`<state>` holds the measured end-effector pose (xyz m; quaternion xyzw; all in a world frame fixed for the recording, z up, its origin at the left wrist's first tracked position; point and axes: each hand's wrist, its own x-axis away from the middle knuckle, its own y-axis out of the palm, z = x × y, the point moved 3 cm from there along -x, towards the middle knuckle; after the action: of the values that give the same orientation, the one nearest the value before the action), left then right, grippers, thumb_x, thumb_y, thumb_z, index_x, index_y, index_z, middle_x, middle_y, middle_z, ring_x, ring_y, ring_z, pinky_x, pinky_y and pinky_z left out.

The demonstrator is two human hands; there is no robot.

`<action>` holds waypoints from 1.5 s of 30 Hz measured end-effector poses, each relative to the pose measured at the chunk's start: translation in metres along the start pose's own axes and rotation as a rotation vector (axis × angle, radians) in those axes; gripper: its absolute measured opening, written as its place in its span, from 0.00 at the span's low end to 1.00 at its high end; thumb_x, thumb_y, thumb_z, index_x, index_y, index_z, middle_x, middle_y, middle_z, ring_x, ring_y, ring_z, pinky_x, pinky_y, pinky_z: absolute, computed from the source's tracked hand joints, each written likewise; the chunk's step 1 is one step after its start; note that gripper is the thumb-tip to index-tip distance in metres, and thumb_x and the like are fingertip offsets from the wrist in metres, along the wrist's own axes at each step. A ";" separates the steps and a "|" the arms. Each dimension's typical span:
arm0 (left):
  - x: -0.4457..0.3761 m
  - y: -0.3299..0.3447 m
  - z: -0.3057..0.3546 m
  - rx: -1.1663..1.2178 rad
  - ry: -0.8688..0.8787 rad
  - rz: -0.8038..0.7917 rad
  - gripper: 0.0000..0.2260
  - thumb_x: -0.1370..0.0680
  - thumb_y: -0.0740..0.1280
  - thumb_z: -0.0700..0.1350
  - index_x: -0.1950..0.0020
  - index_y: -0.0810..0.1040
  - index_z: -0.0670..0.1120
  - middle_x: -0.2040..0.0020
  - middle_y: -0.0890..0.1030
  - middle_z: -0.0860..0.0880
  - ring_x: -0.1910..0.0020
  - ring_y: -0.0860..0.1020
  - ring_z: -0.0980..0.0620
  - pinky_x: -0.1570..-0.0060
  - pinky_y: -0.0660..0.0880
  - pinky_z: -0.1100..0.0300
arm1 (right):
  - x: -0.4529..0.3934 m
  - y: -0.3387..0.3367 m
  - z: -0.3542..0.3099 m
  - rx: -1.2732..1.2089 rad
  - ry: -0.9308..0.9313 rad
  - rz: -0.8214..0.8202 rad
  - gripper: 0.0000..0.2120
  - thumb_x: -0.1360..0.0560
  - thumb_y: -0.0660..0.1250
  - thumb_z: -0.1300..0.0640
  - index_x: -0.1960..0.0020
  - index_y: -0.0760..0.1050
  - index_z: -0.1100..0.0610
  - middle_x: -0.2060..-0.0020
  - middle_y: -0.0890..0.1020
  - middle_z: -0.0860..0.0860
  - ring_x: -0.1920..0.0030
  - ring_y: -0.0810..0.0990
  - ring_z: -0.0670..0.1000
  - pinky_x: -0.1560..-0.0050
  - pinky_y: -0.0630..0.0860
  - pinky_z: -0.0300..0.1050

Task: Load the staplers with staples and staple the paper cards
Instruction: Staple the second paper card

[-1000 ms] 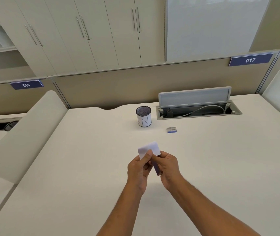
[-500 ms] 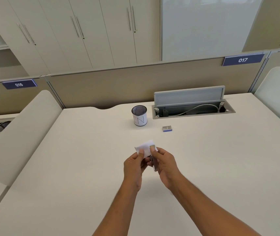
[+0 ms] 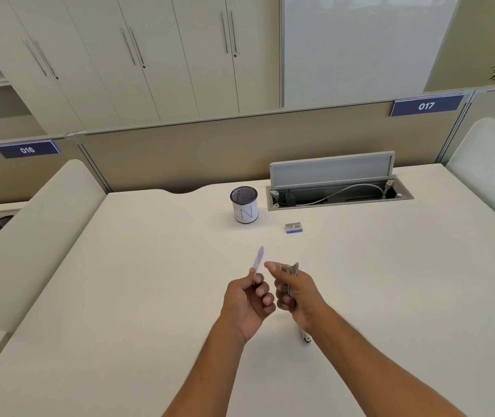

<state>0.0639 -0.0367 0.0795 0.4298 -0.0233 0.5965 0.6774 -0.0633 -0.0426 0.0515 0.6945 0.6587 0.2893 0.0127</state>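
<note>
Left hand (image 3: 247, 299): one card (image 3: 258, 261) (edge-on)

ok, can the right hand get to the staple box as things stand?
Probably not yet: the right hand grips the stapler, so it is occupied. The desk between it and the staple box looks bare, so the path is free.

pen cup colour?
White pen cup with black mesh top and letter markings, head view.
</note>
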 end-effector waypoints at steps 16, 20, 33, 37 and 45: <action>-0.011 -0.010 0.010 -0.113 0.072 0.053 0.17 0.16 0.58 0.51 0.47 0.80 0.40 0.58 0.82 0.41 0.69 0.77 0.46 0.68 0.70 0.58 | -0.019 -0.002 -0.024 0.010 -0.040 0.016 0.08 0.27 0.77 0.61 0.63 0.81 0.54 0.77 0.60 0.49 0.79 0.56 0.47 0.74 0.53 0.36; -0.015 -0.019 0.023 -0.119 0.177 0.074 0.23 0.19 0.63 0.60 0.43 0.81 0.40 0.57 0.82 0.43 0.66 0.78 0.47 0.62 0.71 0.55 | -0.025 -0.006 -0.023 0.015 -0.019 0.056 0.11 0.28 0.77 0.61 0.67 0.80 0.53 0.77 0.61 0.49 0.79 0.56 0.47 0.74 0.53 0.37; -0.041 -0.027 0.036 -0.243 0.402 0.275 0.03 0.22 0.72 0.40 0.50 0.83 0.40 0.62 0.82 0.47 0.65 0.79 0.51 0.62 0.76 0.59 | -0.044 0.000 -0.019 0.105 -0.032 0.003 0.13 0.29 0.79 0.54 0.60 0.75 0.55 0.74 0.66 0.51 0.76 0.57 0.48 0.72 0.53 0.40; -0.057 -0.024 0.044 -0.177 0.385 0.286 0.02 0.22 0.72 0.40 0.51 0.83 0.42 0.64 0.82 0.48 0.65 0.79 0.51 0.62 0.76 0.60 | -0.052 0.003 -0.030 0.139 -0.113 0.019 0.09 0.26 0.77 0.58 0.59 0.78 0.59 0.73 0.72 0.52 0.78 0.60 0.49 0.71 0.54 0.41; -0.095 -0.011 0.059 -0.041 0.317 0.307 0.04 0.22 0.73 0.42 0.50 0.80 0.42 0.60 0.82 0.46 0.67 0.79 0.53 0.65 0.76 0.62 | -0.083 0.011 -0.051 0.168 -0.229 0.157 0.07 0.27 0.78 0.59 0.53 0.83 0.62 0.77 0.69 0.49 0.78 0.61 0.48 0.76 0.59 0.37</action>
<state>0.0742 -0.1470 0.0592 0.3082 0.0064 0.7523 0.5823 -0.0716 -0.1395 0.0667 0.7708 0.6186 0.1522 0.0070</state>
